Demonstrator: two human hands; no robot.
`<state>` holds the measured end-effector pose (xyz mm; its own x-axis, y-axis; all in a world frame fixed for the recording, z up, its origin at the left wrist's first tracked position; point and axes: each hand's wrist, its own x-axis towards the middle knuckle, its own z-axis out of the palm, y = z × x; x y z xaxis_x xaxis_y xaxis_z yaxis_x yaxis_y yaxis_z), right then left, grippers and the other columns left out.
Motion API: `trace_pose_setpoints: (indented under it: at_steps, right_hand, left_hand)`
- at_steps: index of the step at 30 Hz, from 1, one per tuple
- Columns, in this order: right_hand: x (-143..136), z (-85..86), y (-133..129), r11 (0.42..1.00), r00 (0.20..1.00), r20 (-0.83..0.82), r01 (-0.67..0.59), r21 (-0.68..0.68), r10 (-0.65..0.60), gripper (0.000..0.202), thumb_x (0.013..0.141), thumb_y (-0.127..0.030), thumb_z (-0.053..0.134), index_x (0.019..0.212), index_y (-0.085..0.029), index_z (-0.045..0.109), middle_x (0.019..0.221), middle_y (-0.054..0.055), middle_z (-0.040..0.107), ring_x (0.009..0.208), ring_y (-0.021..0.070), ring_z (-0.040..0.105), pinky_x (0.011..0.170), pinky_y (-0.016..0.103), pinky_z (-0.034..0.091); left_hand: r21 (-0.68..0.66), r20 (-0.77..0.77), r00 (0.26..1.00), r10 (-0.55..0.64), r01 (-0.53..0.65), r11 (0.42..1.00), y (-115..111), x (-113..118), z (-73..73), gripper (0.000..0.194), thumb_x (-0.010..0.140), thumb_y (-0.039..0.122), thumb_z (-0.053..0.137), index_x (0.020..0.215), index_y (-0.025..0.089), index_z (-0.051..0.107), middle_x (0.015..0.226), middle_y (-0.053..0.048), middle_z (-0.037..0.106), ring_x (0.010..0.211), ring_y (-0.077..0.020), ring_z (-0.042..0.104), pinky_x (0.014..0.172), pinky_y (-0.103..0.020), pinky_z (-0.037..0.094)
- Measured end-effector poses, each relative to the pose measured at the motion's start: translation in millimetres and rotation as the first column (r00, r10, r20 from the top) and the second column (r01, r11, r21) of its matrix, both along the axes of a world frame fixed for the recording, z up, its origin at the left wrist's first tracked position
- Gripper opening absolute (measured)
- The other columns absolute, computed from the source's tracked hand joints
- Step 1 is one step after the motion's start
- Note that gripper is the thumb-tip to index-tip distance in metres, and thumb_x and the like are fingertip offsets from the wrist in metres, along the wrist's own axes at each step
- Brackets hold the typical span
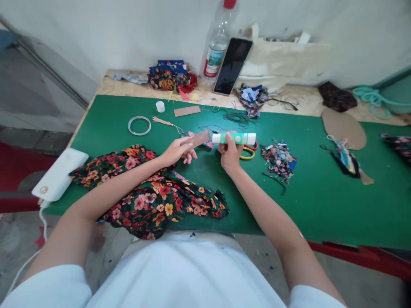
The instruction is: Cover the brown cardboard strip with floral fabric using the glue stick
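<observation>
Presently, left hand (180, 150) pinches a cardboard strip (201, 139), other fingers loosely curled; right hand (231, 156) grips a glue stick (237, 138). Strip's far end sits just beside the stick's white end (both held above the green-topped desk (308, 205)). Floral cloth (154, 205) lies beneath left forearm; bottle (215, 53) stands near the pale wall (154, 25).

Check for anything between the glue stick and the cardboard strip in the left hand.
Nothing visible stands between the glue stick in the right hand and the cardboard strip in the left hand. The scissors lie partly hidden behind the right hand.
</observation>
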<state>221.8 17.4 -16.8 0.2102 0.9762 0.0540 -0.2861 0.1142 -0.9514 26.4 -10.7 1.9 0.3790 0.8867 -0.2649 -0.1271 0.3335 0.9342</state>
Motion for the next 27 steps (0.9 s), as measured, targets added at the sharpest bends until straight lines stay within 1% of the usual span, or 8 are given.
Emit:
trace_pose_setpoints:
  at_steps: [2, 4, 7, 11, 14, 17, 21, 27]
  right_hand:
    - [-1.0, -0.2, 0.9, 1.000, 1.000, 0.003, 0.018, 0.010, -0.018, 0.063, 0.061, -0.079, 0.083, 0.073, -0.025, 0.053, 0.041, -0.013, 0.037, 0.037, 0.0053, 0.027, 0.041, 0.023, 0.020]
    - [-1.1, -0.6, 2.5, 1.000, 1.000, 0.005, 0.015, 0.020, -0.015, 0.064, 0.061, -0.081, 0.082, 0.074, -0.025, 0.053, 0.041, -0.012, 0.037, 0.037, 0.0053, 0.027, 0.040, 0.022, 0.020]
    - [0.2, -0.8, 4.3, 0.998, 0.998, 0.028, -0.051, 0.037, 0.050, 0.065, 0.061, -0.084, 0.081, 0.077, -0.025, 0.058, 0.043, -0.011, 0.040, 0.037, 0.0059, 0.030, 0.039, 0.023, 0.022]
    - [2.3, 1.1, 2.0, 0.982, 0.982, 0.085, -0.176, 0.064, 0.170, 0.066, 0.063, -0.083, 0.082, 0.086, -0.025, 0.063, 0.049, -0.008, 0.054, 0.039, 0.0072, 0.039, 0.038, 0.023, 0.027]
    - [2.6, 3.3, -1.4, 0.978, 0.973, 0.134, -0.199, 0.063, 0.189, 0.067, 0.062, -0.083, 0.083, 0.088, -0.024, 0.064, 0.051, -0.008, 0.057, 0.039, 0.0068, 0.040, 0.038, 0.023, 0.029]
    - [2.2, 4.9, -3.8, 0.973, 0.958, 0.202, -0.221, 0.061, 0.205, 0.067, 0.061, -0.081, 0.084, 0.088, -0.023, 0.065, 0.052, -0.008, 0.056, 0.041, 0.0063, 0.041, 0.040, 0.022, 0.030]
    - [1.4, 5.7, -5.1, 0.971, 0.948, 0.239, -0.230, 0.063, 0.209, 0.062, 0.062, -0.074, 0.088, 0.088, -0.022, 0.067, 0.057, -0.006, 0.059, 0.049, 0.0076, 0.046, 0.040, 0.022, 0.031]
    - [0.4, 5.2, -5.4, 0.973, 0.952, 0.232, -0.222, 0.071, 0.200, 0.045, 0.065, -0.053, 0.094, 0.085, -0.022, 0.067, 0.063, -0.005, 0.063, 0.056, 0.0091, 0.054, 0.044, 0.020, 0.037]
  left_hand:
    - [0.005, 0.002, 1.000, -0.010, 0.010, 1.000, 0.1, -1.0, 0.2, 0.056, 0.092, 0.035, 0.064, 0.137, 0.003, 0.051, 0.066, -0.002, 0.074, 0.043, -0.0112, 0.063, 0.041, -0.019, 0.040]
    - [-0.004, 0.007, 1.000, -0.018, 0.018, 1.000, 0.3, -1.2, 1.8, 0.059, 0.093, 0.033, 0.062, 0.142, 0.003, 0.048, 0.066, -0.002, 0.075, 0.043, -0.0119, 0.063, 0.041, -0.020, 0.040]
    - [-0.013, -0.014, 0.999, -0.031, 0.030, 0.999, 1.3, -1.1, 3.5, 0.059, 0.095, 0.029, 0.056, 0.146, 0.001, 0.045, 0.065, -0.003, 0.075, 0.042, -0.0132, 0.063, 0.041, -0.021, 0.039]
    - [-0.021, -0.023, 0.999, -0.036, 0.036, 0.999, 3.7, -2.0, 2.1, 0.059, 0.096, 0.027, 0.053, 0.147, 0.001, 0.043, 0.064, -0.003, 0.075, 0.042, -0.0143, 0.063, 0.042, -0.023, 0.043]
    - [-0.021, -0.012, 0.999, -0.038, 0.038, 0.999, 4.0, -2.7, 1.9, 0.064, 0.095, 0.029, 0.057, 0.151, 0.003, 0.039, 0.064, -0.002, 0.075, 0.042, -0.0136, 0.064, 0.043, -0.021, 0.043]
    - [-0.014, -0.030, 0.999, -0.019, 0.019, 1.000, 2.5, -2.0, 3.8, 0.060, 0.095, 0.026, 0.056, 0.148, 0.001, 0.040, 0.063, -0.001, 0.074, 0.042, -0.0122, 0.063, 0.041, -0.019, 0.040]
    - [0.012, -0.041, 0.999, -0.001, 0.001, 1.000, 1.7, -1.0, 5.1, 0.057, 0.095, 0.029, 0.060, 0.142, 0.001, 0.045, 0.063, -0.001, 0.074, 0.042, -0.0110, 0.062, 0.041, -0.019, 0.038]
    - [0.042, -0.008, 0.999, -0.039, 0.039, 0.998, 5.8, -5.8, -3.7, 0.069, 0.086, 0.039, 0.073, 0.137, 0.001, 0.047, 0.068, -0.004, 0.076, 0.044, -0.0135, 0.065, 0.041, -0.021, 0.038]
